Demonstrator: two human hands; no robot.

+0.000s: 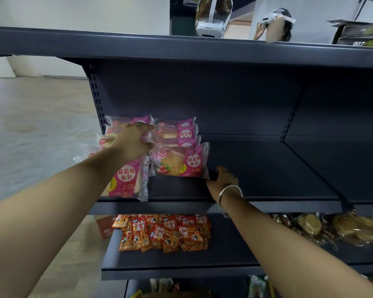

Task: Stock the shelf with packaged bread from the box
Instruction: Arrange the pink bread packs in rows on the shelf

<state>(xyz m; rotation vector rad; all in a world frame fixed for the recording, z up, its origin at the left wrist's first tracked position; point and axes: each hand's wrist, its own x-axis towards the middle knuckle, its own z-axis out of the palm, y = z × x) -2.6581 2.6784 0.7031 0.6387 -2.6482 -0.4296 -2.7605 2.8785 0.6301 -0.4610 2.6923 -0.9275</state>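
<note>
Pink strawberry bread packs [181, 162] sit in two rows at the 9 o'clock end of the dark shelf [256, 168], a handful placed, most of the board toward 3 o'clock bare. The left hand [134, 143] rests on the left row, fingers curled over a pack. The right hand [222, 179] pinches the front pack's corner, though blur makes that grip uncertain. No box is visible. Below, at 6 o'clock, orange snack packets [164, 233]; nothing blocks the open space.
</note>
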